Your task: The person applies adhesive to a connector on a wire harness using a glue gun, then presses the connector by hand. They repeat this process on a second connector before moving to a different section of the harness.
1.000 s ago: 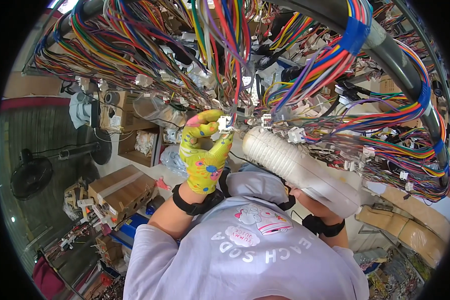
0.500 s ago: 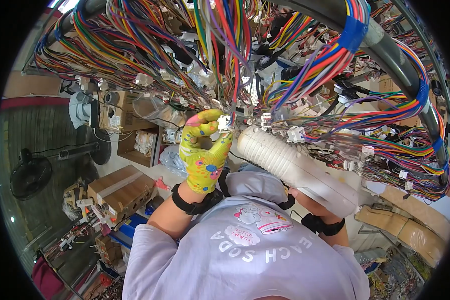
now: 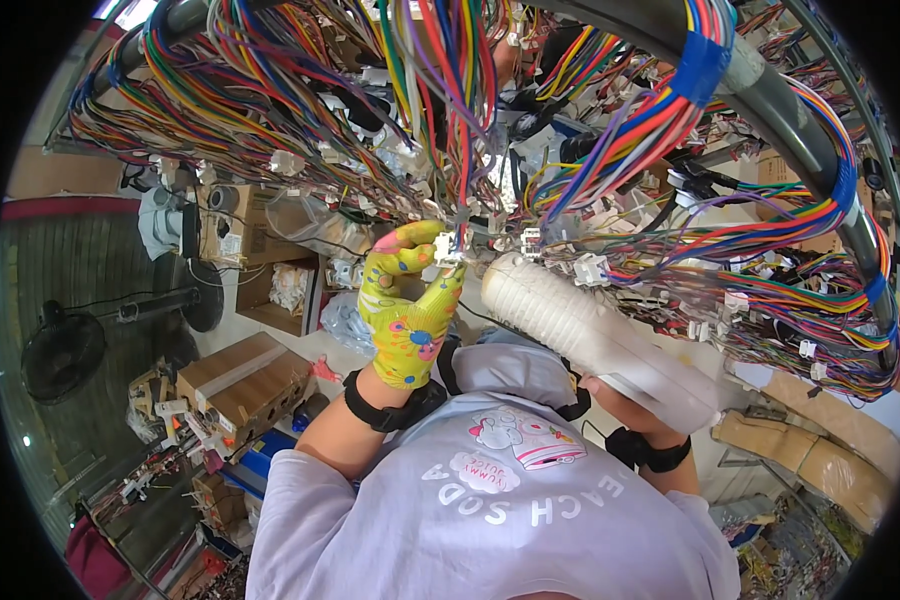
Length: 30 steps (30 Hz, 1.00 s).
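I see left hand [image 3: 408,318] pinching white connector [image 3: 446,250]; rightward, ribbed white cylinder [image 3: 560,308], long axis slanting up toward connector; cannot tell right hand [image 3: 602,392] grip.

There are two wristbands [image 3: 395,402] [image 3: 650,452], one glove [image 3: 408,335] (yellow), one ribbed object [image 3: 590,335]

On the left is a big dark sheet [image 3: 120,260] with stripes and a dark red strip [image 3: 75,207] along its top. I can't tell if it is a wall or a door. A black fan [image 3: 62,350] is in front of it. Nearby, a brown box [image 3: 235,390] with tape on top is just beside a blue thing [image 3: 267,455]. The floor [image 3: 238,325] is pale. Long brown packages [image 3: 820,455] lie on the right. Bright light [image 3: 135,12] shows at the top left.
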Motion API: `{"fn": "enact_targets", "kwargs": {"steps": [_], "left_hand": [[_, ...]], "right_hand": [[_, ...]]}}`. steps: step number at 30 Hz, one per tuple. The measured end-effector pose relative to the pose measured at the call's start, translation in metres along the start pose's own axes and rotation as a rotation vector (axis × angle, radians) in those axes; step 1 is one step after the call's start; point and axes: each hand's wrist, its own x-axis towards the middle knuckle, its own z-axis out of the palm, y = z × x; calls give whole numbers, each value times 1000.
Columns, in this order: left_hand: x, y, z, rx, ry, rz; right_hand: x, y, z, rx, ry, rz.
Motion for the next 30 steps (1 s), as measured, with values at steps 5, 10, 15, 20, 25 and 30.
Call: {"fn": "enact_targets", "kwargs": {"steps": [5,10,15,20,25,30], "left_hand": [[0,1,-1,-40,-8,-36],[4,4,0,-97,-36,-216],[6,3,-6,-483,-47,-528],[5,-2,-10,-719,-102,-679],[3,-2,-16,-849,-136,-833],[6,3,-14,-947,-229,-902]], "right_hand": [[2,-3,0,-102,-17,-19],[-8,17,-1,24,-82,92],[-6,14,-1,11,-89,74],[-10,24,-1,65,-155,59],[-11,23,-1,146,-119,244],[-7,22,1,146,-174,182]]}}
